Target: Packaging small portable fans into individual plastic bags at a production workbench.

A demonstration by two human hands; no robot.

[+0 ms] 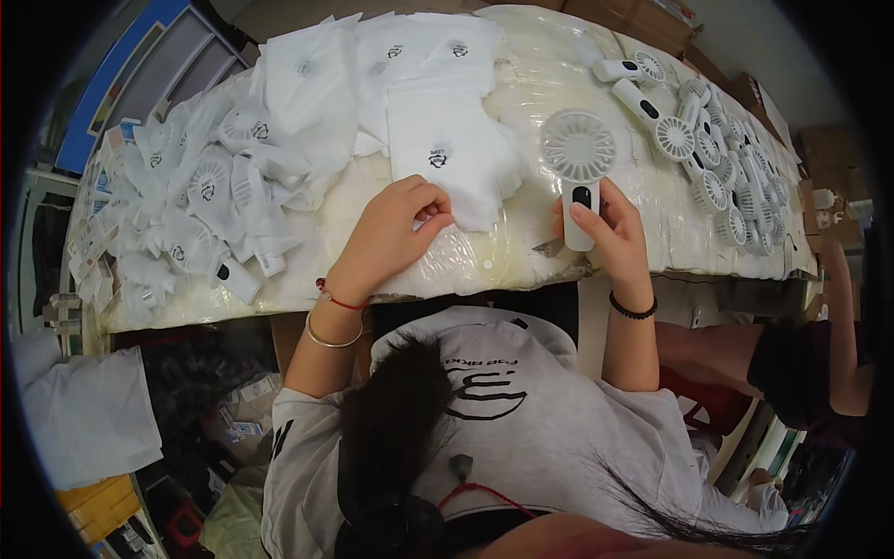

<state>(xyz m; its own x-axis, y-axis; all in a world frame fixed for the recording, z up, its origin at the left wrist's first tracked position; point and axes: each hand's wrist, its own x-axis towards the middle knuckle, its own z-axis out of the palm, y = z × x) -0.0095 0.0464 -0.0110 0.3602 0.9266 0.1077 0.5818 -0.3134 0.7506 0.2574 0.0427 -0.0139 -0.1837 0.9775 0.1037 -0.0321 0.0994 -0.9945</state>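
My right hand (610, 228) grips a white handheld fan (579, 154) by its handle, thumb on the front below a dark oval panel. The fan's round slotted head points away from me. My left hand (396, 228) is closed, thumb against curled fingers, at the near edge of a stack of thin white bags (447, 140). Whether a bag's edge is between those fingers is hidden. Each bag has a small dark printed mark.
Fans in white bags (209, 186) are heaped at the left of the plastic-wrapped table (531, 247). Several bare fans (736, 177) lie piled at the right. Cardboard boxes (633, 14) stand beyond the far edge. Another person's arm (841, 317) shows at the far right.
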